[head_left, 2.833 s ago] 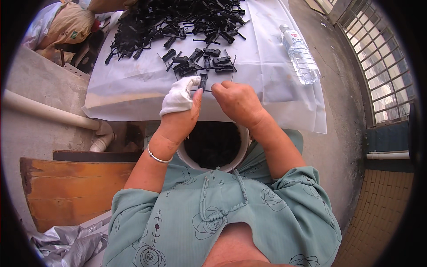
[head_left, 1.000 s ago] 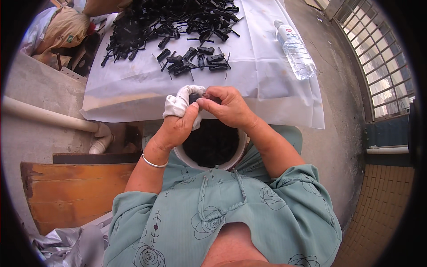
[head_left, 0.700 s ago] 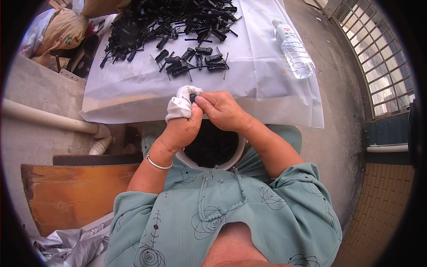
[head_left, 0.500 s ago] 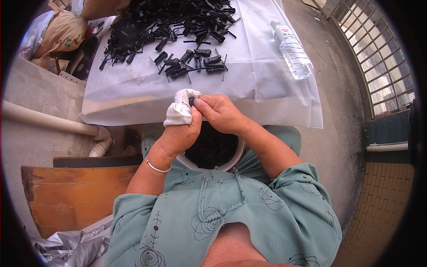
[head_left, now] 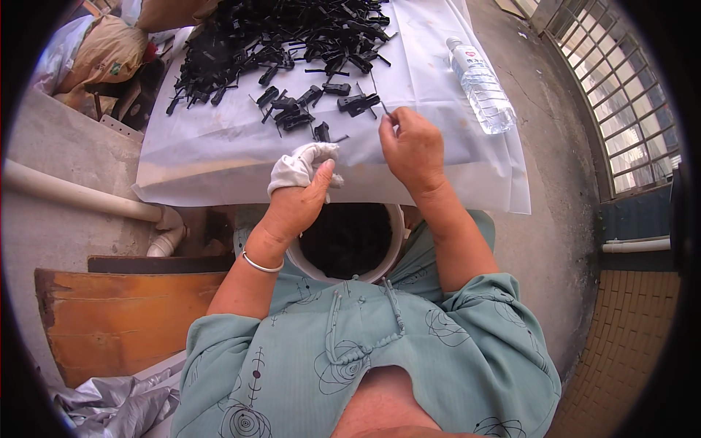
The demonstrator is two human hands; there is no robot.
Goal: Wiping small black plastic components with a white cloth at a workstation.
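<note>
My left hand (head_left: 299, 190), its fingers wrapped in a white cloth glove (head_left: 293, 169), hovers over the near edge of the sheeted table. Its thumb is bare and stands apart from the curved fingers, with nothing visible between them. Just beyond those fingertips lies a small black plastic part (head_left: 321, 131). To the right, my right hand (head_left: 414, 150) pinches a thin black strip (head_left: 378, 95) between thumb and forefinger. Beside this strip lies another black part (head_left: 358, 104). Under my hands, between my knees, a white bucket (head_left: 398, 237) has dark contents that I cannot make out.
A large heap of black plastic parts (head_left: 285, 44) covers the far left of the white sheet (head_left: 438, 160). A clear water bottle (head_left: 480, 86) lies at the right. Wooden boards (head_left: 131, 314), a pale pipe (head_left: 80, 193) and sacks (head_left: 109, 55) are on the left.
My hands have come apart. The right has moved forward and right, onto a thin strip among the parts. The dark piece between my hands is no longer seen there.
</note>
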